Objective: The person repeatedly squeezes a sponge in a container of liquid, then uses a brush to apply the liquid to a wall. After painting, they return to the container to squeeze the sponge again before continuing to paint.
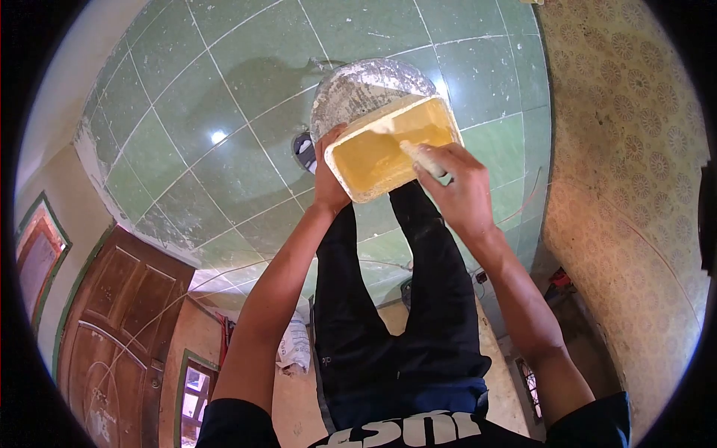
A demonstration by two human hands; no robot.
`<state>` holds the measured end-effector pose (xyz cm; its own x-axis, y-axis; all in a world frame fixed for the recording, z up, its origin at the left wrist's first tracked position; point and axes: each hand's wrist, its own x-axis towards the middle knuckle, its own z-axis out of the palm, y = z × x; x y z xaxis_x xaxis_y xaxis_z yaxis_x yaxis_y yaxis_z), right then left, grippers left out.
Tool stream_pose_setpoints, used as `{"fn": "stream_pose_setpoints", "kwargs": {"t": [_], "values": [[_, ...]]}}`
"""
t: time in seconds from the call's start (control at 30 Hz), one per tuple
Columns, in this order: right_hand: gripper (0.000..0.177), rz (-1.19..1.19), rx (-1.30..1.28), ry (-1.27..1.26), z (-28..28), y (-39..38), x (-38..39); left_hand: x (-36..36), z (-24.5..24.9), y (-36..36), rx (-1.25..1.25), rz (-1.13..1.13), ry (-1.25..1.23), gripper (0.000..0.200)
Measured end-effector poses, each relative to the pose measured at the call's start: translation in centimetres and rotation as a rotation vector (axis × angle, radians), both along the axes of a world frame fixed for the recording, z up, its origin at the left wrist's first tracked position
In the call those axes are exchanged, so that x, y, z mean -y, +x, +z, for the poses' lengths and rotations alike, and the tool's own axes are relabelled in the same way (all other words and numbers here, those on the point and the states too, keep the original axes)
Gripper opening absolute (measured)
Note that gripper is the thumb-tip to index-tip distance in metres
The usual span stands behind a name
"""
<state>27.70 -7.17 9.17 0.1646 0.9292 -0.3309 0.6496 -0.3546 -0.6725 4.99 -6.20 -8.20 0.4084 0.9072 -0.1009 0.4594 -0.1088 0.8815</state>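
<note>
The left hand (pixel 329 175) has its fingers clamped on one end of the yellow plastic tub (pixel 357 166), likely so it won't wobble while the right hand (pixel 457 179) works at its open top. The right fingers are squeezed together on a small pale tool (pixel 424 155), its tip pointing into the tub, maybe to reach the inside. The tub is in front of the legs, over the round, splotchy grey board (pixel 355 93) above the green tile floor (pixel 258 93), but I can't tell if tub and board touch

On my feed I see a smooth plastic tub (pixel 366 163), glossy floor tiles (pixel 246 175), a wooden door (pixel 131 299), matt cloth trousers (pixel 441 299).
</note>
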Motion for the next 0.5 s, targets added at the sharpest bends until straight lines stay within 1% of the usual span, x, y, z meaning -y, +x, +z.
{"fn": "stream_pose_setpoints", "kwargs": {"t": [0.13,0.2,0.23,0.3,0.4,0.43,0.5], "values": [[0.032,-0.064,0.046,0.052,0.3,0.7,-1.2,-0.3,0.6,-0.1,-0.04,-0.035,0.032,0.069],[0.032,-0.032,0.081,0.062,0.3,0.8,-1.6,-0.1,0.7,0.2,0.064,0.035,-0.049,0.069],[0.032,-0.035,0.081,0.078,0.2,0.6,-1.6,-0.1,0.6,0.1,0.067,0.036,-0.05,0.069],[0.031,-0.038,0.083,0.095,-0.1,0.2,-1.5,-0.4,0.3,-0.3,-0.105,-0.113,0.056,0.082],[0.033,-0.012,0.052,0.104,-1.2,-1.1,-0.9,-0.5,0.2,-0.3,-0.135,-0.124,0.097,0.083],[0.035,0.029,0.069,0.12,-1.4,-1.7,-0.6,-0.5,0.4,-0.3,-0.137,-0.126,0.095,0.083],[0.039,0.083,0.098,0.129,-1.8,-3.1,-0.1,-0.3,0.7,-0.1,0.019,-0.016,-0.038,0.085]]}}
